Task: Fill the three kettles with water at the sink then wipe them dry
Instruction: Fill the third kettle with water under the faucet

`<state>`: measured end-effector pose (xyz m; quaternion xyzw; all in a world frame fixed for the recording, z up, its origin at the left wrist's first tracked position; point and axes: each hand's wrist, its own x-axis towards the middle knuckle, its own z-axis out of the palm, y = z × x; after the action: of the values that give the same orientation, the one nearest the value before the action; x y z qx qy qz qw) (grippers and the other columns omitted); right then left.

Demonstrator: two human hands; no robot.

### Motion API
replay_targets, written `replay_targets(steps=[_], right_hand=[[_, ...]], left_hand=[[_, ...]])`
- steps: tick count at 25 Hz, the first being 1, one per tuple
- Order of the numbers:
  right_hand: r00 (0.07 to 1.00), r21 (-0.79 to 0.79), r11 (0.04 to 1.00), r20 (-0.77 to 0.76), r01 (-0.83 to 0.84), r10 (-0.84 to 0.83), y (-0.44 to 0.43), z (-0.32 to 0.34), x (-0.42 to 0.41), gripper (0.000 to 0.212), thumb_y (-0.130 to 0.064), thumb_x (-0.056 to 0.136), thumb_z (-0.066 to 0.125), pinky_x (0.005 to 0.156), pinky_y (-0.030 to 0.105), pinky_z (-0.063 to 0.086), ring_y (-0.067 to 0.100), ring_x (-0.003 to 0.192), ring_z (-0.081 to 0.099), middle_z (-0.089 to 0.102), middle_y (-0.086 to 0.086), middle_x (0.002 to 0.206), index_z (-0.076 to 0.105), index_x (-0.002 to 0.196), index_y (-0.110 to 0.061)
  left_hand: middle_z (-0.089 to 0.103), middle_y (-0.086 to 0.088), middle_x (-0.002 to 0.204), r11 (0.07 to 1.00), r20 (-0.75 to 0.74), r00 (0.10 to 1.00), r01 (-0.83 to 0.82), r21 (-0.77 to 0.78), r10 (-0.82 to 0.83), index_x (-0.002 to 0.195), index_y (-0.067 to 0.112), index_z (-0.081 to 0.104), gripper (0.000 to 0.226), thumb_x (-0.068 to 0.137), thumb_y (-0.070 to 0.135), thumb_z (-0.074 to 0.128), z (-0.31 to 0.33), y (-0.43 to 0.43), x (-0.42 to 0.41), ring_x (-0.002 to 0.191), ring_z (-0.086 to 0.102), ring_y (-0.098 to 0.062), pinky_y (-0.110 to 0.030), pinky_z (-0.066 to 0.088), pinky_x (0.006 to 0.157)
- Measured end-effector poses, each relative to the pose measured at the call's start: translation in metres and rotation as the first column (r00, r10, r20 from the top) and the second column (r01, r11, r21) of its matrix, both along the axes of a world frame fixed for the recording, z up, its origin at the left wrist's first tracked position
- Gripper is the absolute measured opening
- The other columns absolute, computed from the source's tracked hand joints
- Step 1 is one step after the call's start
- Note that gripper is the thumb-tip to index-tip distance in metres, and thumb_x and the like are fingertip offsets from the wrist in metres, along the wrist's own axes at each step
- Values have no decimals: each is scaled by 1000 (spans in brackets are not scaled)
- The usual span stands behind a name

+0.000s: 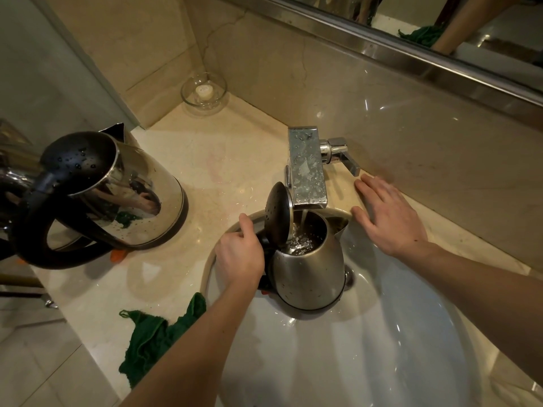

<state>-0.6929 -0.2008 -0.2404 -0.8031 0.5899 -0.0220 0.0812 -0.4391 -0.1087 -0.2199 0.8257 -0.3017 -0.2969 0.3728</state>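
Fingers (245,227) of the left hand (239,257): wrapped round the black plastic handle (264,254) of the brushed steel pear-shaped kettle (308,274), held upright inside the white oval sink basin (382,333). Fingers (379,192) of the right hand (388,218): straight, spread, flat on the beige marble table (223,160), holding nothing.

Just beyond the left fingers: hinged black lid (279,215) standing open, water running from the square chrome tap (307,168) into the kettle mouth. Just beyond the right fingertips: chrome tap lever (343,158).

Expect rising weight during filling. Treat the droplet-covered steel body as rigid but probably slippery. Grasp by the handle only, and carry level to avoid spilling.

Well to the left of the left fingers: mirror-polished steel kettle (141,201) on the table. Beside the left forearm: crumpled dark green cloth (152,333), soft, suited to wiping.
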Motion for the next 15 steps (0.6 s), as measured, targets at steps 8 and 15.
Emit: replay_targets(steps=[8,15], right_hand=[[1000,1,1000,-1,1,-1,0,1,0,67,-57,95,20,119,32,4,18,149,13,22,-1,161,22,154,-25],[1000,-10,1000,13,5,-5,1,2,0,63,-53,99,24,116,29,2,18,148,14,23,-1,161,24,154,-24]], left_hand=[[45,-2,50,1000,10,1000,-6,1,6,51,17,43,60,101,49,32,0,0,0,46,43,-18,-32,44,53],[47,-1,49,1000,11,1000,-5,-3,5,50,17,45,61,100,50,31,-4,-1,1,45,43,-18,-31,43,51]])
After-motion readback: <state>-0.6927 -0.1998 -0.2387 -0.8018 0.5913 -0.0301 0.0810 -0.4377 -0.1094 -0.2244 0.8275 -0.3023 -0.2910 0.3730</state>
